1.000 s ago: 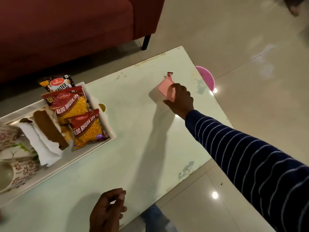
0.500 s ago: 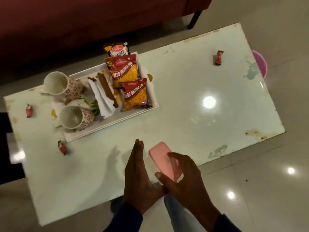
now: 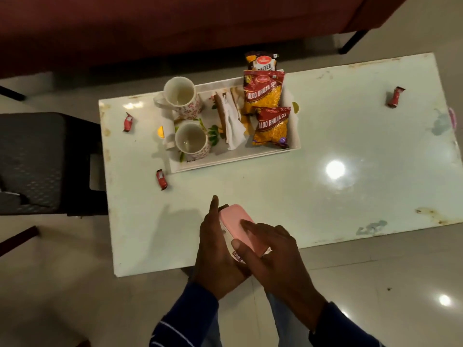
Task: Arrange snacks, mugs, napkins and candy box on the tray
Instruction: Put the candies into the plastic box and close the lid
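The pink candy box (image 3: 239, 227) is no longer out by the far right edge of the table, where the right hand was reaching for it a second ago; it is now sitting at the near edge, cradled between both hands. The right hand's fingers (image 3: 246, 225) are spreading across the lid, thumb pressing the near end, while the left hand (image 3: 216, 249) is cupping the box's left side with fingers straight and together. The right hand (image 3: 278, 256) is lying over the top, so both hands are gripping the box, perhaps working it open or closed, though I cannot tell which.

Further out, the white tray (image 3: 233, 160) is already carrying two floral mugs (image 3: 191, 141) on its left, napkins (image 3: 231, 121) in the middle and snack packets (image 3: 271, 126) on its right. So most of the job looks done. What is remaining, I'd say, is getting the box onto the tray. Three red wrapped candies (image 3: 161, 179) are lying loose on the table (image 3: 325, 196), one far right, two near the tray's left end.
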